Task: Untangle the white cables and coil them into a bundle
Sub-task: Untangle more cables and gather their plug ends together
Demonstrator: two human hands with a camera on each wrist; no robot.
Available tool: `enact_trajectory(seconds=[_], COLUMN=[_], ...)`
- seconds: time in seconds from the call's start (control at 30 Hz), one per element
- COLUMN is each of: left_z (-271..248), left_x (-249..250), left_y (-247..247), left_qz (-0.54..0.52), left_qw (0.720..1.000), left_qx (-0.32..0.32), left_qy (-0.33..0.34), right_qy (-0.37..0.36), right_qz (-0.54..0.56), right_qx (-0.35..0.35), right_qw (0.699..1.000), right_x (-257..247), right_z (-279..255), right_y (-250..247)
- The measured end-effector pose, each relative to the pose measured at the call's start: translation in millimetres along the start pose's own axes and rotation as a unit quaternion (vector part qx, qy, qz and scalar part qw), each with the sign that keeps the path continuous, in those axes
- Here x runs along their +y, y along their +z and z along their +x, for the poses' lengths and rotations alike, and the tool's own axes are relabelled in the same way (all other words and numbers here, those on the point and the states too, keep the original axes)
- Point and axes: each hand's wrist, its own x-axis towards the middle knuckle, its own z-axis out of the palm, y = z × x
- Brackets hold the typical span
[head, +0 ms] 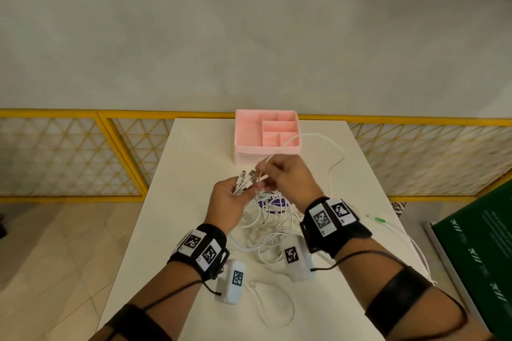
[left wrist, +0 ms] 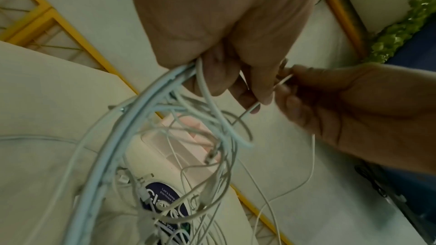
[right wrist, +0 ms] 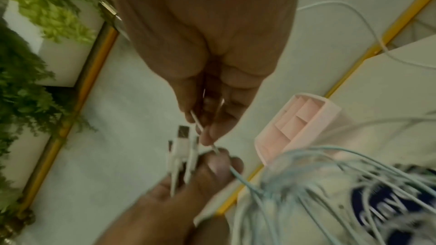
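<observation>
Cables: your left hand grips the white cables by their plugs; tangle hangs below.
Right hand: pinches one strand beside that grip.
Handling: light, limp, snag-prone; hold near plugs.

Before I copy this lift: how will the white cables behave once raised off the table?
Probably floppy: the white cables droop in loose loops below the left hand. Likely light, since the right hand pinches one strand with fingertips only. They may drag along together, as the loops cross in a tangle on the table.
</observation>
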Motion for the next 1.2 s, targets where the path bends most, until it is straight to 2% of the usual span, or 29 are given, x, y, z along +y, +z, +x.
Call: enact_trajectory(seconds=[0.07, 0.13, 0.2, 0.3, 0.4, 0.47, 0.57, 0.63, 0.7, 0.77, 0.83, 0.93, 0.97, 1.0, 1.03, 1.07, 1.1, 1.13, 1.17, 1.2], left_z=[0.9, -3.5, -9.4, -13.8, -9.7, -5.5, -2.6, -2.1, -2.0, -1.8, -2.3, -3.1, -3.9, -4.6, -5.3, -6.1, -6.8, -7.2, -7.5, -7.7], left_x=[-10.8, -26.0, -39.8, -41.6, -28.4, -10.2, 27.6, 52.9, 73.7, 90.1, 101.5, 105.8, 105.6, 104.3, 103.0, 101.5, 100.6, 99.6, 99.3, 99.2], left_y=[-2.5, -4.8, -6.5, -11.1, -17.4, -21.8, -27.5, -29.2, -28.8, -27.7, -26.4, -23.0, -21.1, -19.2, -17.0, -14.7, -12.0, -9.2, -6.4, -3.8], left_qz=[0.065, 0.149, 0.174, 0.143, 0.081, 0.01, -0.095, -0.144, -0.177, -0.209, -0.23, -0.245, -0.249, -0.252, -0.256, -0.259, -0.261, -0.262, -0.262, -0.262], left_qw=[0.998, 0.987, 0.982, 0.988, 0.994, 0.995, 0.99, 0.986, 0.982, 0.976, 0.971, 0.968, 0.968, 0.967, 0.966, 0.965, 0.965, 0.965, 0.965, 0.965], left_qx=[-0.018, -0.053, -0.063, -0.025, 0.025, 0.062, 0.084, 0.074, 0.066, 0.061, 0.057, 0.048, 0.046, 0.043, 0.038, 0.033, 0.028, 0.024, 0.021, 0.018], left_qy=[-0.013, -0.026, -0.041, -0.059, -0.063, -0.076, -0.058, -0.032, -0.015, -0.004, 0.004, 0.006, 0.001, -0.003, -0.009, -0.013, -0.017, -0.019, -0.022, -0.023], right_qy=[-0.035, -0.086, -0.142, -0.186, -0.173, -0.124, 0.025, 0.13, 0.21, 0.276, 0.348, 0.456, 0.474, 0.477, 0.462, 0.425, 0.367, 0.288, 0.198, 0.105], right_qz=[0.077, 0.176, 0.224, 0.17, 0.065, -0.023, -0.154, -0.183, -0.161, -0.168, -0.228, -0.316, -0.333, -0.334, -0.337, -0.341, -0.331, -0.282, -0.212, -0.159], right_qx=[0.016, 0.04, 0.049, 0.073, 0.109, 0.124, 0.145, 0.175, 0.229, 0.288, 0.321, 0.303, 0.305, 0.315, 0.326, 0.325, 0.319, 0.304, 0.272, 0.227], right_qw=[0.996, 0.98, 0.963, 0.965, 0.977, 0.984, 0.977, 0.959, 0.937, 0.902, 0.851, 0.775, 0.756, 0.75, 0.753, 0.773, 0.808, 0.863, 0.917, 0.955], right_x=[-23.9, -56.9, -89.4, -118.4, -105.6, -71.2, 3.6, 52.2, 95.1, 133.8, 166.9, 182.3, 181.6, 177.2, 170.8, 161.8, 149.4, 136.7, 120.9, 101.3], right_z=[0.4, 2.3, 5.7, 9.5, 13.2, 16.7, 10.7, -4.1, -24.8, -49.1, -76.8, -107.8, -109.2, -105.9, -100.4, -90.7, -78.6, -67.4, -56.5, -48.7], right_y=[-6.2, -14.1, -27.4, -59.0, -93.6, -119.9, -166.3, -194.1, -220.2, -247.9, -272.5, -282.1, -278.4, -271.4, -262.4, -249.4, -231.7, -209.9, -182.0, -151.0])
